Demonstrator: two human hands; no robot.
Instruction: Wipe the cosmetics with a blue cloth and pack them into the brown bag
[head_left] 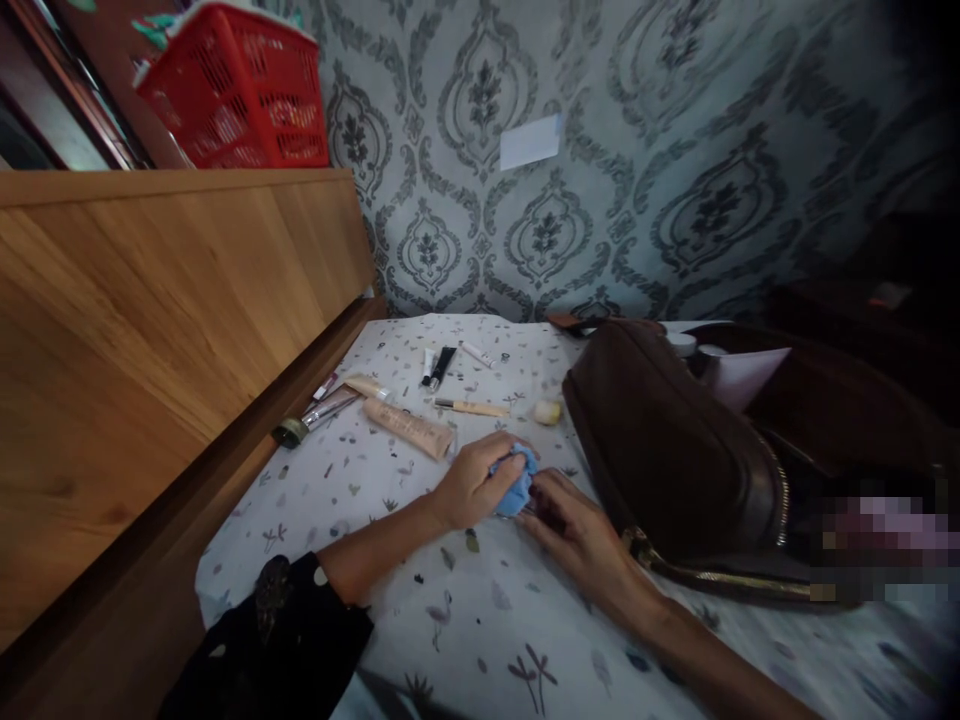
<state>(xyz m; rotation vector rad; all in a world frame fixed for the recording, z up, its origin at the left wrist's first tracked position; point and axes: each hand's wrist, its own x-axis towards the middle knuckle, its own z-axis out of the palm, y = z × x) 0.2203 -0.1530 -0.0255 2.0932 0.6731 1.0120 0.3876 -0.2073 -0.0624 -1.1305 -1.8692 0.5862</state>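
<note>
A crumpled light blue cloth (517, 490) is bunched in my left hand (474, 484), its fingers and thumb closed round it. Close against the cloth, my right hand (568, 525) has its fingers curled in a pinch; a small dark item seems to be between them, mostly hidden. Just beyond my left hand lies a beige squeeze tube (409, 428). Behind the cloth are a slim beige stick (480, 408) and a small yellowish container (547, 412). A black tube (442, 368) lies farther back, beside a small white tube (428, 364).
A large brown zip bag (652, 430) stands open on the right, with white-lidded containers inside. At left, a brush-like item (330, 405) lies near the edge of the patterned cloth (360, 560). A wooden panel (172, 300) rises there, topped by a red basket (247, 90).
</note>
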